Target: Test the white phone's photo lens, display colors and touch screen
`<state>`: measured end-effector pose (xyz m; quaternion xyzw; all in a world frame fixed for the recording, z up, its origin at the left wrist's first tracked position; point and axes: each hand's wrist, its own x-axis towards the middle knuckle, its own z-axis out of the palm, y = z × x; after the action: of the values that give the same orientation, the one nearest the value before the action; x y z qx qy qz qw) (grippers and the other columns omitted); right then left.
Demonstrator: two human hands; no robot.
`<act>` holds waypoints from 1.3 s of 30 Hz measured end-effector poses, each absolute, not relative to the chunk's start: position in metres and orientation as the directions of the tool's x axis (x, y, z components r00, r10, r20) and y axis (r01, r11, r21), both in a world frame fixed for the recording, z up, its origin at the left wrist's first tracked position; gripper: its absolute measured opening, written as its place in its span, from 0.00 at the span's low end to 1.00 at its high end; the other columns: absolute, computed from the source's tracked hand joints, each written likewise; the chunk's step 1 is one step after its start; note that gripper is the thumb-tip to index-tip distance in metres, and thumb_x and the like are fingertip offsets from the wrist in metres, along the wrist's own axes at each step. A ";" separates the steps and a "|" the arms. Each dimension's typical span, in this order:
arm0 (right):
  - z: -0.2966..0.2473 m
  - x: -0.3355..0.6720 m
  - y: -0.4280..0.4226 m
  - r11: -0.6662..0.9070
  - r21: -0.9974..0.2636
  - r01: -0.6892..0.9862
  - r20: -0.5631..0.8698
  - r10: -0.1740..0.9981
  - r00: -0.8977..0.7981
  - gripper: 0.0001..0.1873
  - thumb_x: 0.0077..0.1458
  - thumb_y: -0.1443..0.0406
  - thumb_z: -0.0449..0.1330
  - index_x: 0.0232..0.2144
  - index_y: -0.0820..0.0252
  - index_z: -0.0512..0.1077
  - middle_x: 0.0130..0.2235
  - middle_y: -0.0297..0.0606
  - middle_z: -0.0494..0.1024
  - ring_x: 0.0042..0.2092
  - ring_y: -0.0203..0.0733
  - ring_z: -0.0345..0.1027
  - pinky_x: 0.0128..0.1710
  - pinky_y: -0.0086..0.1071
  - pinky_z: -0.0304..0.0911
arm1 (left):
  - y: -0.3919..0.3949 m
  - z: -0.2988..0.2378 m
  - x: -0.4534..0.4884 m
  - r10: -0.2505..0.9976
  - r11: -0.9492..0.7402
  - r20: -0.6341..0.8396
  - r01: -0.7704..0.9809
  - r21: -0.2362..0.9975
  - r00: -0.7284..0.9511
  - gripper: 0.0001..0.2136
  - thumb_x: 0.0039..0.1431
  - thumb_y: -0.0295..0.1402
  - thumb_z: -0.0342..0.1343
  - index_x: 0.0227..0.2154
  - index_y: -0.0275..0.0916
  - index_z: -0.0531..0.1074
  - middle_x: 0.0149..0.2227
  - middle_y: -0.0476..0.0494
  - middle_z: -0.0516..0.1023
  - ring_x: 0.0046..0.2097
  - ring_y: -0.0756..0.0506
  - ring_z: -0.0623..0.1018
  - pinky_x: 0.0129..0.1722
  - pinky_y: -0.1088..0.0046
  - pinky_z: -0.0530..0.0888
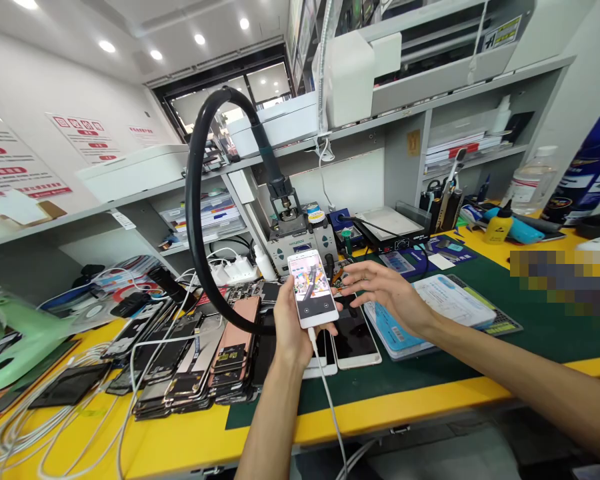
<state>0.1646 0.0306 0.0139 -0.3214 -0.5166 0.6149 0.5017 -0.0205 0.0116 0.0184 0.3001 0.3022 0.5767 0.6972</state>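
Observation:
My left hand is wrapped round a white smartphone with a lit screen, held upright above the bench. A white cable hangs from the phone's bottom edge toward me. My right hand hovers just right of the phone with its fingers stretched out and spread, holding nothing. Beneath both hands lie two white phones face up with dark screens on a green mat.
Stacks of dismantled phones and loose white cables cover the yellow bench at left. A black hose loops up from a grey station. A blue-white booklet, bottles and tools sit at right. Shelves stand behind.

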 end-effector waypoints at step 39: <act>-0.001 0.155 0.027 0.194 -0.980 -0.039 0.190 0.871 -0.453 0.18 0.53 0.68 0.60 0.48 0.57 0.67 0.45 0.39 0.75 0.46 0.47 0.70 0.44 0.38 0.64 | 0.001 0.014 -0.007 0.949 0.177 0.030 -0.608 0.774 0.314 0.26 0.65 0.48 0.45 0.57 0.34 0.68 0.46 0.32 0.78 0.44 0.36 0.80 0.31 0.61 0.82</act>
<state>0.1554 0.0273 -0.0015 -0.3191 -0.6520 0.5490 0.4143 -0.0073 0.0012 0.0140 0.3551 0.2398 0.5342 0.7288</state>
